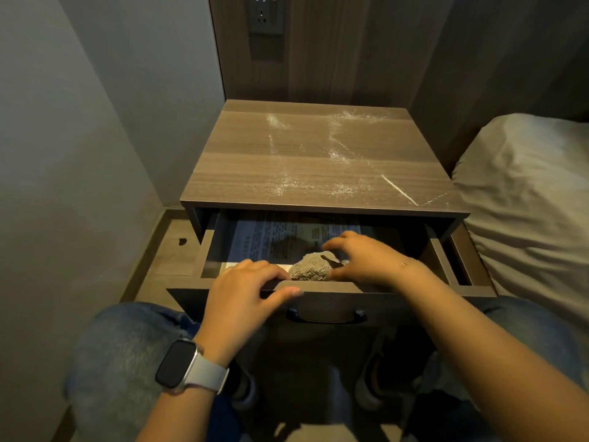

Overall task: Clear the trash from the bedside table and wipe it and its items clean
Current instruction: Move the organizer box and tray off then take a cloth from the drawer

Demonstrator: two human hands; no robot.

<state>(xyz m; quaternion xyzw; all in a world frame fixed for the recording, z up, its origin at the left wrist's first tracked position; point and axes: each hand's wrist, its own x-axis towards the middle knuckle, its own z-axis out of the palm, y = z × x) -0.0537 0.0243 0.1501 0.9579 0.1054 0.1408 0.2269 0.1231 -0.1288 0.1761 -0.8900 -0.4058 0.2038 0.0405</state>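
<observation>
- Bedside table (318, 154) stands between a grey wall and the bed (526, 186); its worktop carries only streaks and specks of pale dust, unwiped.
- Its drawer (350, 293) is pulled out toward the person's knees, and printed paper (271, 240) lies flat on the drawer floor.
- A crumpled grey-brown cloth (310, 267) sits at the drawer's front edge, on the paper.
- Left hand (242, 298), with a watch on the wrist, rests on the drawer's front rim, fingers (271, 274) draped over the edge and thumb along the face; it steadies the drawer more than it grips.
- Right hand (360, 256) reaches into the drawer, its fingers curled over the cloth and touching it; whether they have closed on it I cannot tell.
- Step in hand, as I judge it: fetching the cloth so wiping can begin.
- Next move calls for a firm hold on the cloth, lifting it clear of the rim without dragging the paper, then bringing it up onto the dusty worktop.
</observation>
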